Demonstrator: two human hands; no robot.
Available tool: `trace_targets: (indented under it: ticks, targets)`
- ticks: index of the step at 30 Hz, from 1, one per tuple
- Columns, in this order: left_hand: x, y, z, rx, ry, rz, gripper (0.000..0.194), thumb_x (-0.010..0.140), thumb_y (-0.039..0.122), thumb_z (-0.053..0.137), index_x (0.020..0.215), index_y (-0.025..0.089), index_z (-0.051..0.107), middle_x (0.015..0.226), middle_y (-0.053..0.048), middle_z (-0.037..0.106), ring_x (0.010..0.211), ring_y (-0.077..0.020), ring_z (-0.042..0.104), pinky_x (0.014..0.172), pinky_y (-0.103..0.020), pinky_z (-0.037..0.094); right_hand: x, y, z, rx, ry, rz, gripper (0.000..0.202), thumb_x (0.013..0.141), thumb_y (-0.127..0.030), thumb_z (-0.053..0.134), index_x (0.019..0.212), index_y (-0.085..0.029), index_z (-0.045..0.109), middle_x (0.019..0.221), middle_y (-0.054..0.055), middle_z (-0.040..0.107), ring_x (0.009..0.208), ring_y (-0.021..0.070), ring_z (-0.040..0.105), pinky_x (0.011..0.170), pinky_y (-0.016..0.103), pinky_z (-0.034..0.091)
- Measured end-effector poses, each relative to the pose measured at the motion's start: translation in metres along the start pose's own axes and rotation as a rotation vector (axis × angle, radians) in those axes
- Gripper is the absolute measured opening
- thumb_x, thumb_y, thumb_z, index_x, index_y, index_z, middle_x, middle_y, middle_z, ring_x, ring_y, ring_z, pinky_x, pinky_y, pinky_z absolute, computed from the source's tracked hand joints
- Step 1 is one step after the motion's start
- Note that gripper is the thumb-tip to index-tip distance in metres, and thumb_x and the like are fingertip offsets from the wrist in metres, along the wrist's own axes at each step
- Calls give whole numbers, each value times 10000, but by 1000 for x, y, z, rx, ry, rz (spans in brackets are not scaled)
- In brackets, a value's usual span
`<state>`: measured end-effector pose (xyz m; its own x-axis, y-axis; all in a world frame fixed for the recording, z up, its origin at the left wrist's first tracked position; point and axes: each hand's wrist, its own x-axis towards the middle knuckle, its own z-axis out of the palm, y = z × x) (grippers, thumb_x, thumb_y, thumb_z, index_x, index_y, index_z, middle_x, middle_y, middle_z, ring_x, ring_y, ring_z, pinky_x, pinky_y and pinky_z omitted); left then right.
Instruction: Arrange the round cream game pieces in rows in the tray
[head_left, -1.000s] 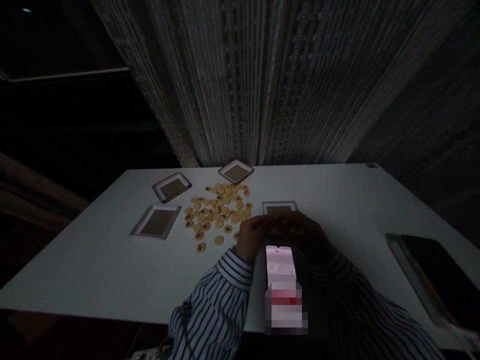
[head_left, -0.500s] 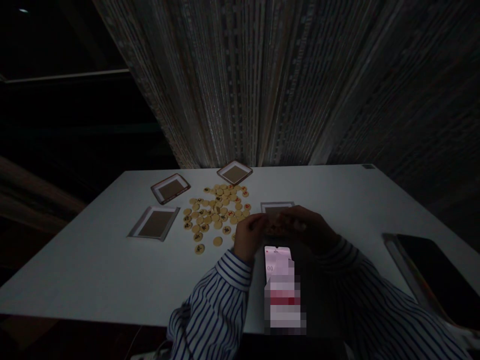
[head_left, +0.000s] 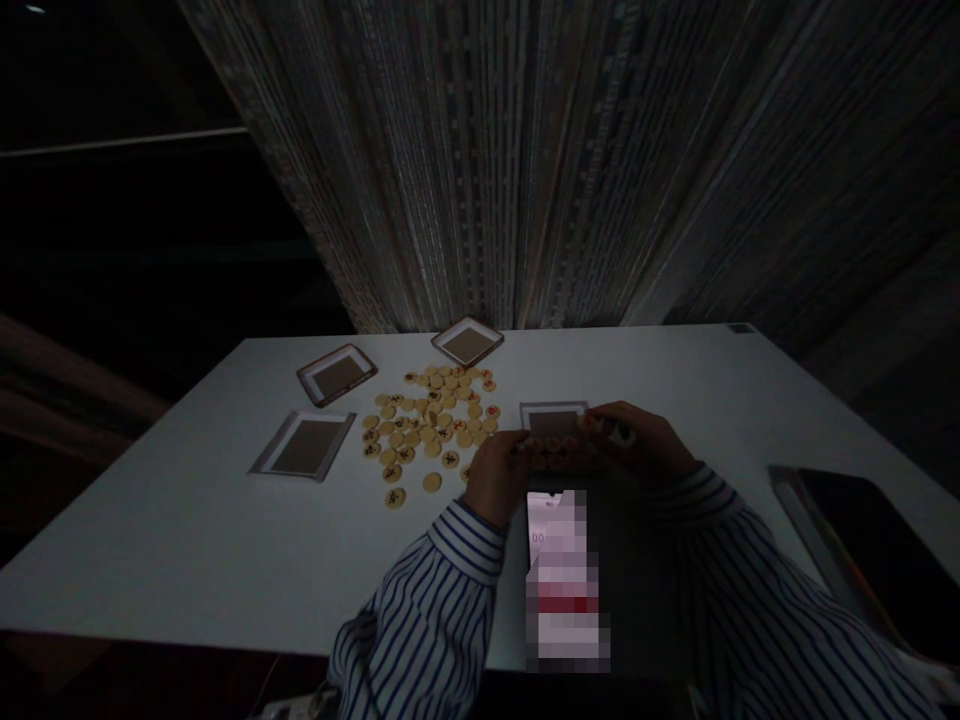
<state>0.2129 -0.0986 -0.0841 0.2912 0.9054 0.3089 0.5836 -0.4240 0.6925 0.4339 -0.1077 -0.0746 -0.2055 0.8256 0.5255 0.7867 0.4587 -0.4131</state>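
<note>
A shallow tray [head_left: 553, 408] lies in front of me with rows of round xiangqi pieces [head_left: 553, 452] in its near part; its far part shows bare grey. At its left edge is my left hand [head_left: 491, 480], closed, the fingers curled together; what they hold, if anything, is unclear in the dim light. My right hand [head_left: 649, 445] is over the tray's right side, closed on a pale xiangqi piece [head_left: 586, 420] at its fingertips. Something pale also shows among its other fingers. Left of the tray lie many loose xiangqi pieces [head_left: 431, 435], some with black or red characters.
Several similar trays stand around the loose pieces: one at the left [head_left: 259, 462], one behind it [head_left: 301, 382], one at the back [head_left: 442, 350]. A lit phone [head_left: 541, 535] lies between my forearms. A dark flat device [head_left: 862, 540] rests at the right of the white table [head_left: 187, 540].
My right hand has moved right, away from my left hand, uncovering more of the tray and its rows of pieces. My left hand has barely moved. The view has shifted slightly.
</note>
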Motion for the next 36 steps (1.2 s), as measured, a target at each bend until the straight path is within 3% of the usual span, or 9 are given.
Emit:
trace_targets:
  ticks: [11,20,36]
  targets:
    - [-2,-6,5,66,-32,48,275,754,89,520,1007,153,608,956,-87,658,919,-206,597,828,-370,483,0,4,-4,-58,-36,52,209,779,-349,508,865,-195,621,707,43,637,537,119,540,476,249,436]
    - [-2,-6,6,122,-59,41,278,752,86,526,1011,138,612,972,-97,653,930,-217,587,842,-371,471,-3,14,-1,-51,-103,37,173,757,-321,530,826,-188,614,746,59,598,600,138,533,542,286,461]
    - [-2,-7,6,151,-54,28,249,772,100,525,996,150,622,956,-78,664,912,-206,599,817,-357,487,-1,20,6,-99,-266,153,188,731,-330,566,795,-179,659,772,53,560,632,130,514,548,257,436]
